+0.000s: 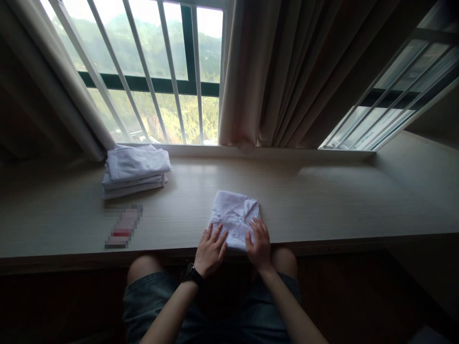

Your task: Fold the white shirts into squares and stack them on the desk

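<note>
Cloth stack (138,167) near pixelated item (124,228) | left hand (210,253), right hand (259,247): fingers spread on folded cloth (229,208)

1. Extending left forearm (174,308) toward 1 o'clock, right forearm (289,303) toward 11.
2. Resting left hand (210,253) palm down, fingers (216,233) spread, pointing near 12 o'clock.
3. Resting right hand (260,247) palm down, fingers slightly bent.

Cloth (227,210) on table (304,210), stack (138,167) behind left
</note>
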Demonstrator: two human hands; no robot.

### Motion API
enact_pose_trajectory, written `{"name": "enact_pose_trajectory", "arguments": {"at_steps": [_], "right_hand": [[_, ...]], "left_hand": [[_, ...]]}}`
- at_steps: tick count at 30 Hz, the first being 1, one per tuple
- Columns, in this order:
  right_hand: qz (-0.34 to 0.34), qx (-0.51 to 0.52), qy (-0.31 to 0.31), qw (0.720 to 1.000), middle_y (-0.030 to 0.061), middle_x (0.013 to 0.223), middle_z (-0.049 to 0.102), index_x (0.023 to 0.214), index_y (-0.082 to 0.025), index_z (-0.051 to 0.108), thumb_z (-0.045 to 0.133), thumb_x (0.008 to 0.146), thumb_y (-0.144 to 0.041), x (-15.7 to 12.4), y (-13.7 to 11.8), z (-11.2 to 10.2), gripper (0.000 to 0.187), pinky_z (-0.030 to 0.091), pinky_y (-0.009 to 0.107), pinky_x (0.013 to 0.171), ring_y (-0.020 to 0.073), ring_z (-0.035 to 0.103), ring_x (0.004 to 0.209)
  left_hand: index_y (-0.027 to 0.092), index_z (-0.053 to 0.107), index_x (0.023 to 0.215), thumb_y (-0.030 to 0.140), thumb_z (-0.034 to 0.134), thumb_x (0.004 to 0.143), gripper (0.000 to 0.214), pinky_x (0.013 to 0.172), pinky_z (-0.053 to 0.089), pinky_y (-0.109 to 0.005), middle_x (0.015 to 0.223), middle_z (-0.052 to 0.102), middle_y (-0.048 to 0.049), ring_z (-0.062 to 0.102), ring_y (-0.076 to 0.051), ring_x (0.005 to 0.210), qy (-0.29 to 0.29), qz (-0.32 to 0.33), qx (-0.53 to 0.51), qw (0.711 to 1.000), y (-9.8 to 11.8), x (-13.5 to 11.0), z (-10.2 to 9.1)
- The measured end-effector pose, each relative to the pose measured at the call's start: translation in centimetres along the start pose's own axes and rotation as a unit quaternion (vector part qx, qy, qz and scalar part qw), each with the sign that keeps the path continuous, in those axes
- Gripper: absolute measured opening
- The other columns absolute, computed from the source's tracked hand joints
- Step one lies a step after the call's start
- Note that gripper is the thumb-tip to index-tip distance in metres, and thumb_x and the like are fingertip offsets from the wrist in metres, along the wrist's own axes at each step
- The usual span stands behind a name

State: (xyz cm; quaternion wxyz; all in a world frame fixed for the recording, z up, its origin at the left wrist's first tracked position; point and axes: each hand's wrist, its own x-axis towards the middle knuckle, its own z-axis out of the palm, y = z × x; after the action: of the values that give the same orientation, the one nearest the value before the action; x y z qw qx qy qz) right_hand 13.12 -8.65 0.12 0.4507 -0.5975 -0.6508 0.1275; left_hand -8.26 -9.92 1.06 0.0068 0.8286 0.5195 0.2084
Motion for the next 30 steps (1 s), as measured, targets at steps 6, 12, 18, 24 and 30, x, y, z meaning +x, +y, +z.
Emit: {"name": "enact_pose_trajectory", "arguments": {"at_steps": [6, 12, 18, 24, 30], "right_hand": [[0.384, 0.279, 0.084, 0.876, 0.0119, 0.125, 0.062, 0.133, -0.029, 0.040, 0.070, 0.079, -0.050, -7.1, -0.1, 0.0, 0.066, 0.061, 0.038, 0.076, 0.0268, 0.067, 0.104], [0.394, 0.339, 0.125, 0.845, 0.0092, 0.122, 0.066, 0.131, -0.027, 0.042, 0.080, 0.065, -0.041, -4.4, 2.5, -0.6, 0.078, 0.059, 0.038, 0.085, 0.0274, 0.066, 0.111], [0.302, 0.323, 0.027, 0.896, 0.0082, 0.117, 0.070, 0.131, -0.024, 0.054, 0.084, 0.061, -0.036, 2.5, 7.9, -6.1, 0.077, 0.054, 0.038, 0.090, 0.0250, 0.066, 0.106], [0.272, 0.247, -0.037, 0.929, 0.0075, 0.095, 0.073, 0.130, -0.017, 0.060, 0.083, 0.059, -0.042, 9.5, 11.1, -6.6, 0.079, 0.053, 0.035, 0.076, 0.0237, 0.066, 0.086], [0.284, 0.069, 0.093, 0.952, 0.0099, 0.098, 0.072, 0.106, -0.019, 0.068, 0.063, 0.074, -0.060, 9.4, 12.4, -3.7, 0.052, 0.050, 0.033, 0.077, 0.0255, 0.066, 0.089]], "left_hand": [[0.013, 0.052, 0.144, 0.040, 0.049, 0.096, 0.055, 0.111, 0.032, -0.065, 0.155, 0.038, -0.0221, 0.023, -0.046, 0.147, -0.016, -0.110, 0.005, 0.994, 4.9, -0.1, 0.7], [0.017, 0.052, 0.140, 0.043, 0.049, 0.095, 0.052, 0.097, 0.050, -0.048, 0.148, 0.048, -0.0215, 0.058, -0.038, 0.124, -0.073, -0.061, -0.059, 0.994, 10.2, -2.6, 0.3], [0.015, 0.053, 0.135, 0.034, 0.047, 0.097, 0.044, 0.106, 0.045, -0.041, 0.138, 0.057, -0.0159, 0.054, -0.028, 0.126, 0.017, -0.078, -0.088, 0.993, 4.8, 2.9, -2.0], [0.014, 0.063, 0.110, 0.053, 0.057, 0.089, 0.045, 0.085, 0.046, -0.036, 0.112, 0.068, -0.0168, 0.062, -0.030, 0.105, -0.108, -0.284, -0.096, 0.948, -2.2, 11.9, -0.7], [0.017, 0.062, 0.093, 0.052, 0.068, 0.080, 0.038, 0.074, 0.044, -0.028, 0.100, 0.070, -0.0101, 0.065, -0.024, 0.093, -0.129, -0.287, -0.167, 0.935, -3.3, 14.4, 1.9]]}}
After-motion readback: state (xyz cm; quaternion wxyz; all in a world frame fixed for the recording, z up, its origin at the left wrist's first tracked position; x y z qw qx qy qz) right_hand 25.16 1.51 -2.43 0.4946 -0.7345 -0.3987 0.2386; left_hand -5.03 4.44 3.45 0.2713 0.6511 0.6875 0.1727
